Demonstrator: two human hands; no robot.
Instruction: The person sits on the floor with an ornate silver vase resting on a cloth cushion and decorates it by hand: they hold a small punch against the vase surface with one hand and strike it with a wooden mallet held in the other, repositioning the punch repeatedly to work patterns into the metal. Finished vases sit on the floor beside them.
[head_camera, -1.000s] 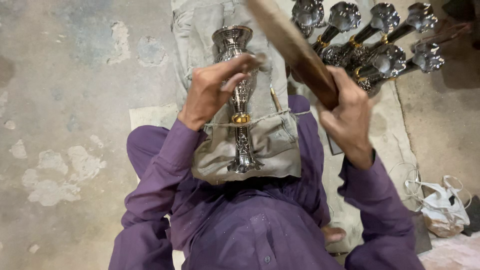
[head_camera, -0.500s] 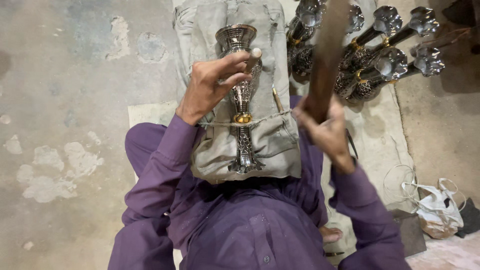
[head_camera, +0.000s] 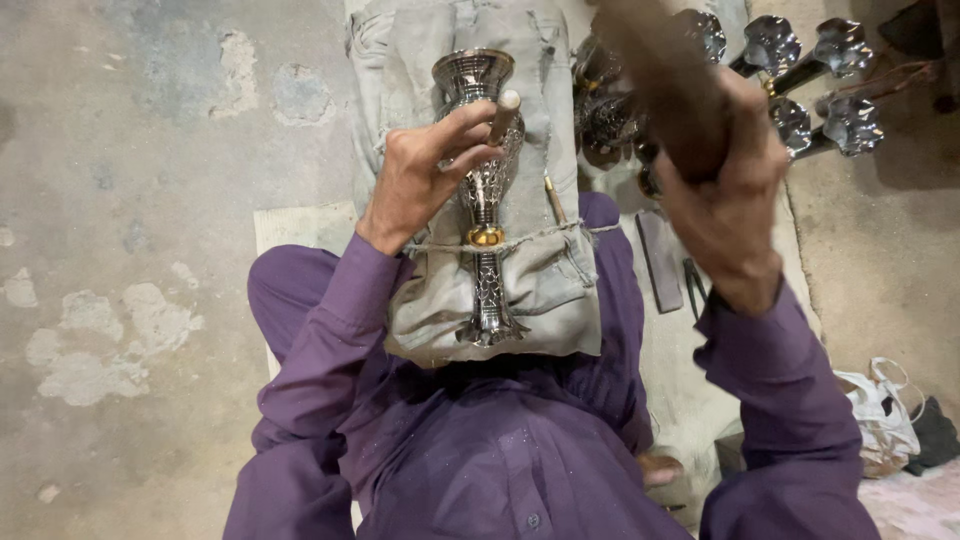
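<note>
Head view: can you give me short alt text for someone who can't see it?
A person in purple sits on the floor, left hand holding a small punch against a silver vase tied onto a cloth pad, right hand gripping a wooden mallet. More silver vases lie nearby.

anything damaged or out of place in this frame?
Nothing odd around the work: the metal vase lies tied by a cord on the grey cloth pad, left hand steadying a small punch, right hand raising a wooden mallet. Only the concrete floor is patchy and chipped.
</note>
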